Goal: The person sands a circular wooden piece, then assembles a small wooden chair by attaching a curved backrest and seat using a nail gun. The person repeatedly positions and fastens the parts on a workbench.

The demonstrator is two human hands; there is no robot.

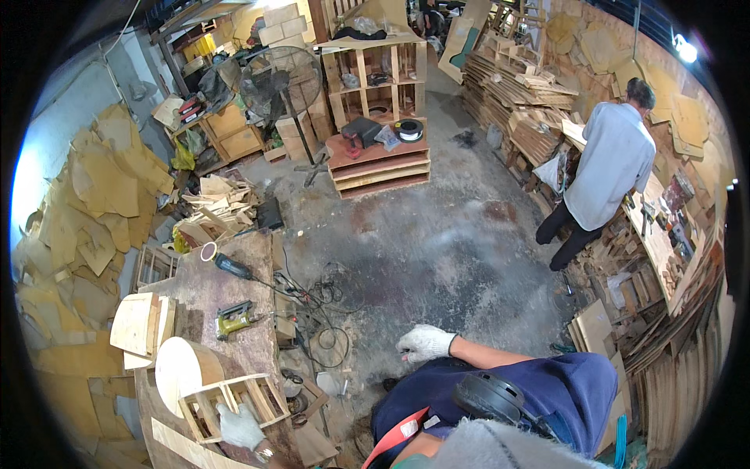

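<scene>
1. Worn workbench [254, 285], the largest piece at hand: it stood on the person's left.
2. Slatted wooden frame [230, 384]: on the bench's near end, against a round-faced wooden piece [178, 375]; could not tell if joined.
3. Corded power tool [232, 266] and green-and-black nail gun [234, 320]: lay farther up the bench, both unheld.
4. Gloved left hand [241, 426]: on the frame, fingers partly hidden; could not tell if gripping. Judged step: steadying or positioning; the next move called for a sure hold.
5. Gloved right hand [424, 344]: off the bench, fingers loosely bent, nothing seen in it.
6. Labels, brands: none legible.
</scene>
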